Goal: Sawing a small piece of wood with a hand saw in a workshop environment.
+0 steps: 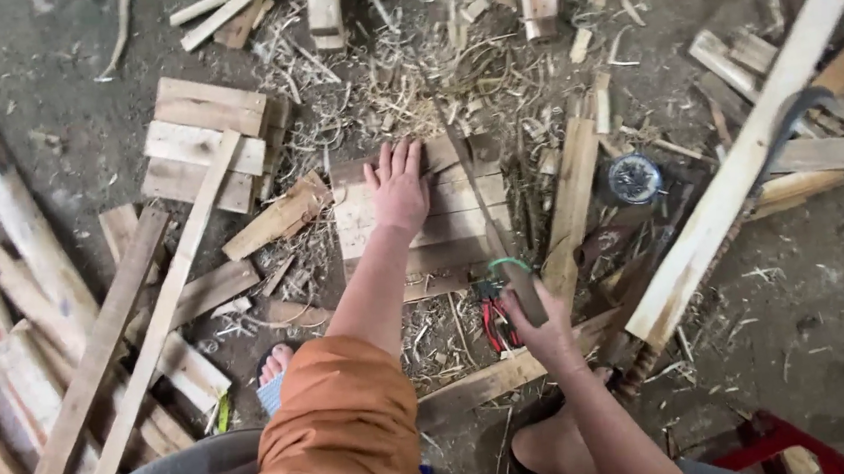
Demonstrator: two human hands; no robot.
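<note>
left hand (399, 187) spread flat on stacked wood slats (441, 220); right hand (539, 323) fist-clenched round blade handle (525, 292). risk: blade near fingers, bare foot (273, 364); slats may slip.

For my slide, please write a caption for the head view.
Left hand flat on stacked boards; right hand grips a tool handle.

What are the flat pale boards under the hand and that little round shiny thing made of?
The flat pale boards under the left hand look like rough, unpainted wood: grain and splinters show. The small round shiny object looks like metal or glass, since it glints; too small to tell.
</note>
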